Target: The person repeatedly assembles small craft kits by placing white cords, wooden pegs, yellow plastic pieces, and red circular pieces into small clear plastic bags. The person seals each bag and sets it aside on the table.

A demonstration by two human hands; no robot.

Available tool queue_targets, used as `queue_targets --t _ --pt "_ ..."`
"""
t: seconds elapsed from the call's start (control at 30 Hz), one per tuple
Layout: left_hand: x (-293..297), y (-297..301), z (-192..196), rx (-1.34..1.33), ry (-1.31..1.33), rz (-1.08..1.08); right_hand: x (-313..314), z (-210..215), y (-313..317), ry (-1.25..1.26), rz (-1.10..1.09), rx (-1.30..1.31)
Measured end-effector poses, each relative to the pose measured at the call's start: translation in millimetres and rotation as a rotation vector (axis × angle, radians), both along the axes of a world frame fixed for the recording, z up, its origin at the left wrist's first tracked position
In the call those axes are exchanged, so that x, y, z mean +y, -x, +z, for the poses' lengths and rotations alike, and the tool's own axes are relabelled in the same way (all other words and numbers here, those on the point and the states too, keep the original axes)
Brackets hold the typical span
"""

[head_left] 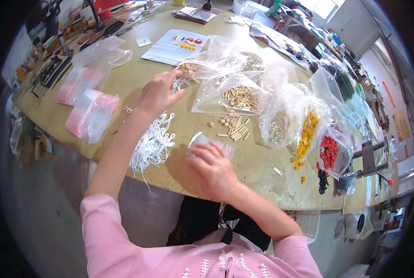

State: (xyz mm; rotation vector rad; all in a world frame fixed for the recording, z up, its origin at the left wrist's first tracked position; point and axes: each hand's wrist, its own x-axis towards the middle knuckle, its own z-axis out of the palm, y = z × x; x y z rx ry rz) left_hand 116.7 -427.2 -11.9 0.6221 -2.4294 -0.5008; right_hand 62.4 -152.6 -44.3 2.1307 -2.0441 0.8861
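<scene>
My left hand (160, 92) reaches over the table, thumb apart and fingers stretched toward a clear bag of small wooden cubes (187, 70). Nothing shows in its grasp. White cord loops (181, 83) lie just past its thumb. Nearer to me, my right hand (212, 169) is slightly blurred, with its fingers spread over a small clear plastic bag (200, 137). The palm hides most of that bag. Between the hands lies a tangled heap of white cords (153, 143). Loose wooden pegs (238, 128) and a few cubes (210, 124) sit beyond the right hand.
Open clear bags hold wooden pegs (240, 98), yellow parts (307, 134) and red parts (328, 152). Small black parts (323, 181) lie near the right edge. Pink-and-clear bag stacks (92, 113) are at left. A sheet with sample parts (170, 51) lies at the back.
</scene>
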Motion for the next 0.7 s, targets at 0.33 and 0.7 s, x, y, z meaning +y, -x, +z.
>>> queue_targets --t 0.33,0.7 --pt "-97.8 143.7 4.6 -0.031 0.242 0.030 -24.0 -20.5 -0.8 0.220 0.004 -0.109" --pt "-96.6 66.3 -43.2 -0.014 0.093 -0.301 -20.3 -17.3 -0.7 0.291 -0.004 -0.151"
